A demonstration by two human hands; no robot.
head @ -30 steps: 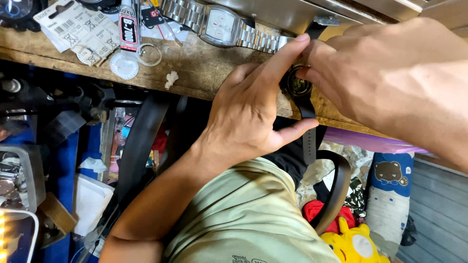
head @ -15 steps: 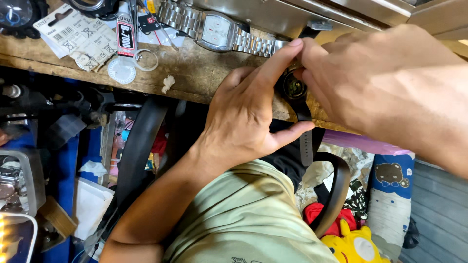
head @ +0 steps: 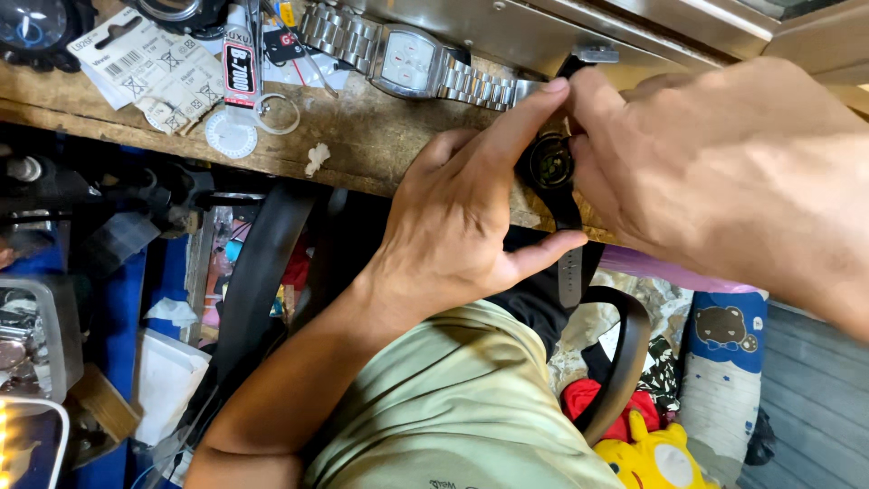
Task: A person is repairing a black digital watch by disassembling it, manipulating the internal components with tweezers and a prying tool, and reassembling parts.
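**Both hands on a black watch at the tabletop edge**

Head view. Left hand (head: 466, 226) comes up from 7 o'clock, forearm rising out of a pale green sleeve, palm down. Its index finger is stretched toward 1 o'clock along the upper edge of the black watch (head: 552, 165); its thumb points toward 3 o'clock and presses the watch's black strap just below the case. Fingers narrow, pinching the watch from its left side. Right hand (head: 724, 172) enters from 3 o'clock, back of hand to the camera, fingers curled close against the right side of the case; the fingertips are hidden behind the knuckles, but they hold the watch. The watch lies at the near edge of the wooden tabletop (head: 380, 136), right of centre, strap hanging down over the edge toward 6 o'clock.

Packages: at 11 o'clock, a white blister card (head: 149, 68) with black printed symbols, lying flat and askew. Just right of it, a small glue tube (head: 240, 68) with a red and black label. At 12 o'clock, a silver metal-band watch (head: 412, 63), rectangular pale dial, well apart from the left hand.
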